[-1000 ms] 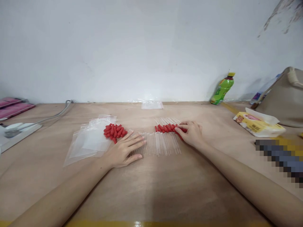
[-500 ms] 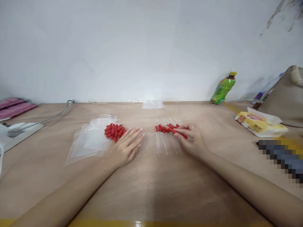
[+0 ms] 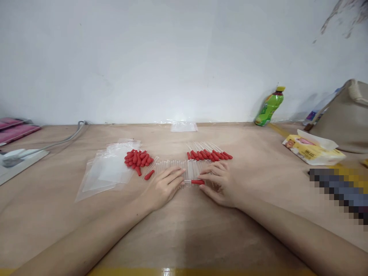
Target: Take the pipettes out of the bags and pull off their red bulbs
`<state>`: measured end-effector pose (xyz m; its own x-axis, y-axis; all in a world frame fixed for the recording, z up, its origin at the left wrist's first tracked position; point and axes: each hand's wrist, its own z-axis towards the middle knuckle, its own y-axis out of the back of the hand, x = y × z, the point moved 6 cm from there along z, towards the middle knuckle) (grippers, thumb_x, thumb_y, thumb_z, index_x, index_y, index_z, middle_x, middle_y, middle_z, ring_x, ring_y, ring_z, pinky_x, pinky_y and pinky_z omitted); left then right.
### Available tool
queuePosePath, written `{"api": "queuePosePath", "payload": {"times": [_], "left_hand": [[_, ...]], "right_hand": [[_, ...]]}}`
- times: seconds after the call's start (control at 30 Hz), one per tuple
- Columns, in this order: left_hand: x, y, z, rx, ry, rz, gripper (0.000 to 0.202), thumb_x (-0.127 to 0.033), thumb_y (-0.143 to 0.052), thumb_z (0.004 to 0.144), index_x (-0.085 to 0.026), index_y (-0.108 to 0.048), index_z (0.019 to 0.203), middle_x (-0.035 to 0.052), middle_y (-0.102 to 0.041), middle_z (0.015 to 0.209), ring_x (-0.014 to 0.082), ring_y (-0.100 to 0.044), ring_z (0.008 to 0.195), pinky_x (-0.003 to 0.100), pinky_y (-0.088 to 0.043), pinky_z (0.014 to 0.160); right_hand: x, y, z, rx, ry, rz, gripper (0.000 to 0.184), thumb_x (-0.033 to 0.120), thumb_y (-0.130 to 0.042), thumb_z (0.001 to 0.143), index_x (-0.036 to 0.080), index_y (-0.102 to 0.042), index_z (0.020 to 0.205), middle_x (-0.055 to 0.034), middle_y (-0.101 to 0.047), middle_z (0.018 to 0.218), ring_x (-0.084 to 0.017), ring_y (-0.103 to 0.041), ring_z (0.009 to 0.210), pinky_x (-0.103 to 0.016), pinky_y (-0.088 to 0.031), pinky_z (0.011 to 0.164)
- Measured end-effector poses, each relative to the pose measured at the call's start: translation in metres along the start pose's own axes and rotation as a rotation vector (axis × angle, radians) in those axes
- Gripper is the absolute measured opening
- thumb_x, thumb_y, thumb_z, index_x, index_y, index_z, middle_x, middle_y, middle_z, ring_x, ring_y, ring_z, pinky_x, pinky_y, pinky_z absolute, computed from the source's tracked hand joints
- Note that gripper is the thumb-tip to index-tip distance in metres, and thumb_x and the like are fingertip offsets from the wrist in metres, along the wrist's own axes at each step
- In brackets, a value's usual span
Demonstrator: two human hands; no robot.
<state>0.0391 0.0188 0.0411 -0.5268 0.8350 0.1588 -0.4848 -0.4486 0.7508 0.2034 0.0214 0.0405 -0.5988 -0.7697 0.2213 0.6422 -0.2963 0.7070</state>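
Observation:
My left hand [image 3: 167, 187] is closed at the left end of a clear glass dropper tube [image 3: 187, 181], which lies crosswise over the other tubes. My right hand [image 3: 220, 184] pinches a red rubber bulb [image 3: 197, 182] at the tube's right end; bulb and tube meet in line. Under and behind my hands lies a row of clear tubes [image 3: 194, 167] without bulbs. Beyond them rest several droppers with red bulbs [image 3: 209, 155], tubes pointing away. A heap of loose red bulbs [image 3: 138, 158] lies to the left, with a single bulb [image 3: 149, 174] near my left hand.
Clear zip bags [image 3: 110, 168] are spread left of the heap, and another bag [image 3: 184, 127] lies by the wall. A power strip [image 3: 23, 163] is at far left. A green bottle [image 3: 270, 107], tissue pack [image 3: 313, 149] and beige bag [image 3: 342, 119] stand at right.
My right hand has left the row of bulbed droppers and come left and nearer, to the bulb. My left hand has shifted right, uncovering a single bulb. The view has turned slightly.

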Motion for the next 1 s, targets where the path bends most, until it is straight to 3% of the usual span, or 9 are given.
{"api": "queuePosePath", "payload": {"times": [0.1,0.23,0.63,1.0], "left_hand": [[-0.004,0.0,0.001,-0.024,-0.025,0.021,0.018,-0.016,-0.053,0.083,-0.012,-0.058,0.099,0.0084,-0.064,0.105,0.0207,-0.055,0.107,0.036,-0.05,0.09],[-0.008,-0.001,0.005,-0.018,-0.061,0.053,0.022,-0.015,-0.05,0.084,-0.008,-0.055,0.105,0.0108,-0.064,0.105,0.0193,-0.057,0.105,0.036,-0.048,0.094],[-0.011,0.002,0.006,-0.029,-0.07,-0.014,0.017,-0.011,-0.046,0.084,-0.008,-0.057,0.097,0.0112,-0.066,0.101,0.0189,-0.058,0.104,0.035,-0.049,0.094],[-0.013,0.007,0.003,-0.08,-0.082,-0.101,0.013,-0.008,-0.05,0.082,-0.009,-0.058,0.092,0.0108,-0.067,0.096,0.0192,-0.06,0.101,0.036,-0.05,0.093]], "right_hand": [[0.011,-0.008,0.006,0.033,0.035,-0.062,0.03,0.037,-0.056,0.079,0.02,-0.062,0.102,-0.0067,-0.065,0.097,-0.02,-0.054,0.096,-0.045,-0.031,0.096],[0.02,-0.019,0.008,0.001,0.13,-0.134,0.023,0.027,-0.05,0.084,0.018,-0.062,0.101,-0.0053,-0.066,0.099,-0.02,-0.054,0.103,-0.046,-0.028,0.103],[0.024,-0.018,0.004,-0.041,0.271,-0.059,0.022,0.016,-0.049,0.084,0.012,-0.061,0.102,-0.0091,-0.067,0.098,-0.018,-0.059,0.1,-0.036,-0.046,0.096],[0.027,-0.014,-0.002,-0.026,0.37,-0.131,0.024,0.015,-0.05,0.084,0.011,-0.06,0.105,-0.0091,-0.065,0.106,-0.019,-0.056,0.106,-0.036,-0.046,0.097]]}}
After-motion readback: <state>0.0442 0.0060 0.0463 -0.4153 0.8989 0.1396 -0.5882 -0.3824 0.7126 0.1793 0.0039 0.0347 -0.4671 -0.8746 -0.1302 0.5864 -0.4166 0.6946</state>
